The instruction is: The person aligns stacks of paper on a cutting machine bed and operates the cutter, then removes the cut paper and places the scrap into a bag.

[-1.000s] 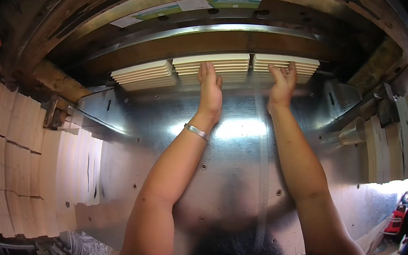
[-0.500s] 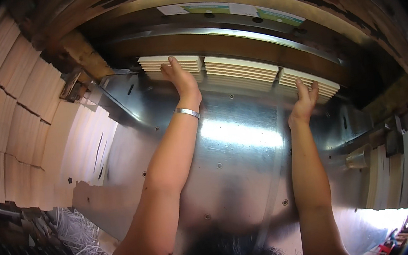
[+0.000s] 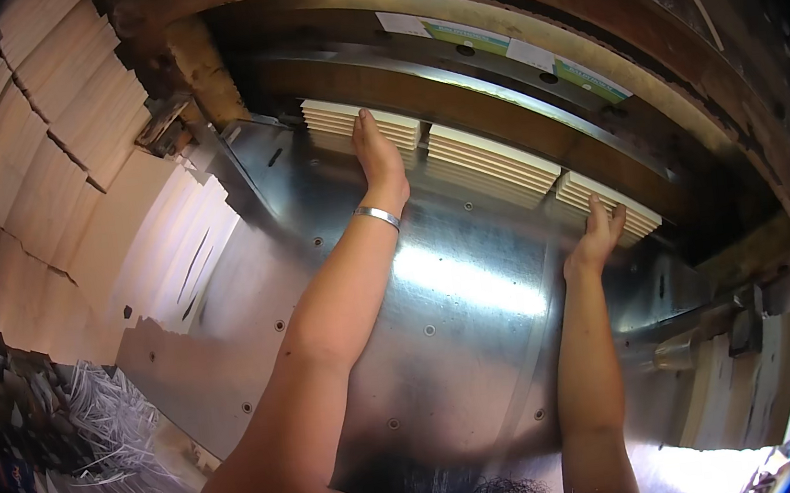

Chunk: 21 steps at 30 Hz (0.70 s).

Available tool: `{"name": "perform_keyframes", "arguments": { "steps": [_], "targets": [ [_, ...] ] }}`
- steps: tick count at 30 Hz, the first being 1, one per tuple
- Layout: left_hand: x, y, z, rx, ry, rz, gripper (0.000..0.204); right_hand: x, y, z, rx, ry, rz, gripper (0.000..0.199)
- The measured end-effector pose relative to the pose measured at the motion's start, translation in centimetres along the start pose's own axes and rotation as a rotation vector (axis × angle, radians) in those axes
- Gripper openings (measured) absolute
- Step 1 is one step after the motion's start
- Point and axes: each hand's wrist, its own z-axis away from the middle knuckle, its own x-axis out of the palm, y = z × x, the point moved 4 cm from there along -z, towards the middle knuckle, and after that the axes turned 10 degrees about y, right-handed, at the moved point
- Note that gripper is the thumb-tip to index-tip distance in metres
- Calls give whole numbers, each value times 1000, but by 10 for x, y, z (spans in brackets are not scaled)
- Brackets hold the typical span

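Both flat, spread hands — left hand (image 3: 378, 157), right hand (image 3: 595, 237) — now wider apart on seemingly three pale ribbed paper stacks (image 3: 490, 161).

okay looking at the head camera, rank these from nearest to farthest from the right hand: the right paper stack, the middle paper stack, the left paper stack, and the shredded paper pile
1. Right paper stack: under the right hand's fingertips.
2. Middle paper stack: next leftward.
3. Left paper stack: far left, by the left hand.
4. Shredded paper pile: lower left, off the table.

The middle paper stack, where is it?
In the head view, the middle paper stack sits at the metal table's far edge, between the left hand and right hand.
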Motion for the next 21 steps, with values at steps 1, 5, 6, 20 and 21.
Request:
{"name": "perform_keyframes", "arguments": {
  "steps": [1,5,6,20,21],
  "targets": [
    [1,1,1,6,4,-4,73,0,0,0,-4,-3,1,97],
    [1,1,1,23,7,-55,74,-1,-1,0,-3,35,41,97],
    [0,2,1,42,-6,-80,75,0,-1,1,1,29,39,97],
    [-1,6,2,-3,-67,-83,79,-2,1,-3,-14,20,14,97],
    [-2,7,2,-5,-68,-73,78,-2,0,-2,-12,17,11,97]
  ]
}}
